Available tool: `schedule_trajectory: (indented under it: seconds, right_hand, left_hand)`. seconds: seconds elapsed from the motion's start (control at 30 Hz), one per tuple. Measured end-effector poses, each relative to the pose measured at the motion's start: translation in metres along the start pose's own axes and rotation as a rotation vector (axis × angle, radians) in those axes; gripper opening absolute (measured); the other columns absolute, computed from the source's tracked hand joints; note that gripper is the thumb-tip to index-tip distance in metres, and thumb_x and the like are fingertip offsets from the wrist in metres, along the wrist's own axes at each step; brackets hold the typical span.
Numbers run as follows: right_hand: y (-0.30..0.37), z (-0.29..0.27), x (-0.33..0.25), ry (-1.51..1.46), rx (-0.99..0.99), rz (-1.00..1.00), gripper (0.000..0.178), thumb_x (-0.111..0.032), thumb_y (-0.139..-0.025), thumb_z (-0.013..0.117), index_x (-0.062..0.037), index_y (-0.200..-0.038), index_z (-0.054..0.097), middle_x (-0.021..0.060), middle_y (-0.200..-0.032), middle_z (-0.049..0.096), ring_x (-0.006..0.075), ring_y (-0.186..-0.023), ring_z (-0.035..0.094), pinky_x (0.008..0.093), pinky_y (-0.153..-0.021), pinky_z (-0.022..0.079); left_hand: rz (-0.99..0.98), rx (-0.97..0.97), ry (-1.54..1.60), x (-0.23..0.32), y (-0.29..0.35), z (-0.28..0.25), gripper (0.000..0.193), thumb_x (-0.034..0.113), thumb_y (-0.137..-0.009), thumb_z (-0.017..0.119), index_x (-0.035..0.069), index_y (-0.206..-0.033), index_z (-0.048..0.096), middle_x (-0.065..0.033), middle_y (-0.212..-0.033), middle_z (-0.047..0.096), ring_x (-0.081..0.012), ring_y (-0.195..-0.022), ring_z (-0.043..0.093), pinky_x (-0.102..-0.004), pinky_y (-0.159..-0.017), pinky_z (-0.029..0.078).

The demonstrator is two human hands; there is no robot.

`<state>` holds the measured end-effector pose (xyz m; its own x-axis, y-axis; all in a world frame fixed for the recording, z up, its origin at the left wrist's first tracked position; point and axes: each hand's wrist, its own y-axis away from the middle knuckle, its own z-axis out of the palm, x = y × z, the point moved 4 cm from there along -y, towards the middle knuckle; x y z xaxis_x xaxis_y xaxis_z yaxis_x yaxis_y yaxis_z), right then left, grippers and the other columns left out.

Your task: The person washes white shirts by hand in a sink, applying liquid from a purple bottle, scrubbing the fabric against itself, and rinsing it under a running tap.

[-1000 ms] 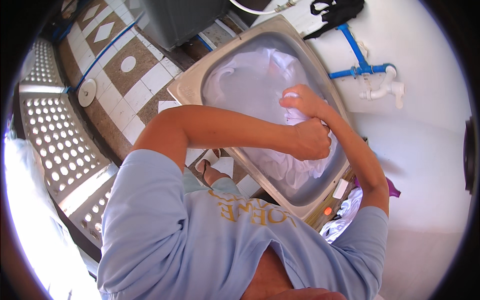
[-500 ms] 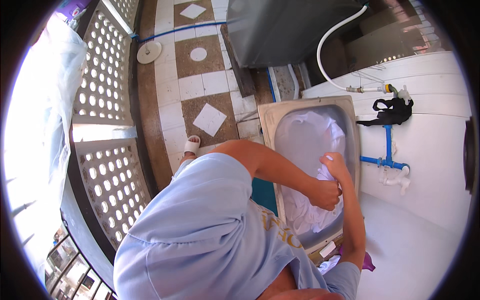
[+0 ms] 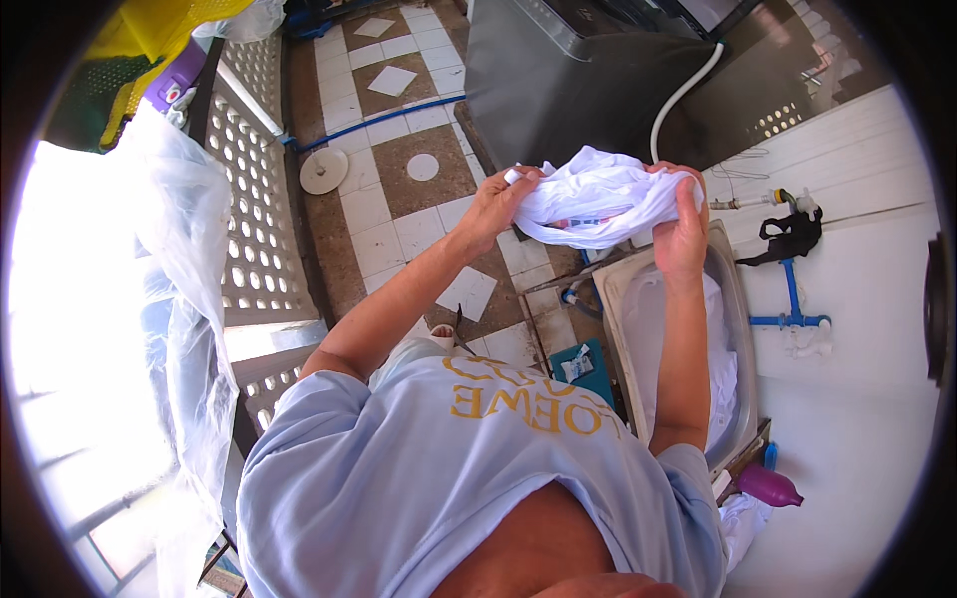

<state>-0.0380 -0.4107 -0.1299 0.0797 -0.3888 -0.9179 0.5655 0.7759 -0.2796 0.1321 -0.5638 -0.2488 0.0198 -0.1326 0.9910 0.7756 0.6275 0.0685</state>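
A bunched white garment [image 3: 598,194] with a small patch of coloured print is stretched between my two hands, up in front of the dark appliance. My left hand [image 3: 495,206] grips its left end, with fingers closed on the cloth. At the other end my right hand [image 3: 682,227] is closed round the bunched fabric, thumb up. Below my right forearm is the sink [image 3: 623,334], a beige-rimmed basin with cloudy water. More white laundry [image 3: 725,384] lies along its right side, partly hidden by my forearm.
A dark grey appliance [image 3: 528,90] with a white hose [image 3: 680,105] stands ahead. Blue pipes [image 3: 793,289] and a black cloth [image 3: 793,235] are on the right wall. A purple bottle [image 3: 768,485] lies by the sink's near end. A blue hose [image 3: 369,125] crosses the tiled floor.
Both hands were low over the sink, close together on the wet white cloth. Now they are raised and apart, holding the garment forward and left of the basin. The view has shifted too.
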Motion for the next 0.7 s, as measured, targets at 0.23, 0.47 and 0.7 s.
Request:
schedule_trajectory:
  seconds: [0.23,0.47,0.7]
  right_hand:
    - [-0.044,0.061,0.057,0.340,-0.133,0.006,0.031,-0.031,-0.098,0.047,-0.0004,-0.107,0.050,0.0103,-0.107,0.058,0.0155,-0.101,0.052,0.0280,-0.092,0.038]
    - [-0.104,0.101,0.084,0.501,-0.362,-0.058,0.006,-0.003,-0.085,0.060,-0.0040,-0.090,0.060,0.0077,-0.115,0.051,0.0138,-0.101,0.051,0.0264,-0.091,0.038]
    - [-0.150,0.085,0.152,0.387,-0.327,-0.021,0.011,0.004,-0.082,0.063,-0.0027,-0.091,0.063,0.0069,-0.118,0.047,0.0129,-0.100,0.051,0.0262,-0.086,0.042]
  left_hand:
    - [0.322,0.437,-1.065,0.077,-0.013,-0.117,0.032,0.045,-0.096,0.043,0.031,-0.113,0.066,-0.0100,-0.133,0.043,-0.0254,-0.116,0.050,-0.0546,-0.089,0.036]
    - [0.626,0.370,-0.602,0.168,-0.090,-0.163,0.030,0.035,-0.096,0.051,0.006,-0.101,0.061,-0.0028,-0.069,0.055,-0.0098,-0.065,0.049,-0.0253,-0.058,0.040]
    - [0.797,0.281,-0.474,0.247,-0.161,-0.195,0.029,0.022,-0.099,0.049,0.005,-0.076,0.049,0.0054,-0.068,0.039,-0.0051,-0.068,0.037,-0.0250,-0.058,0.033]
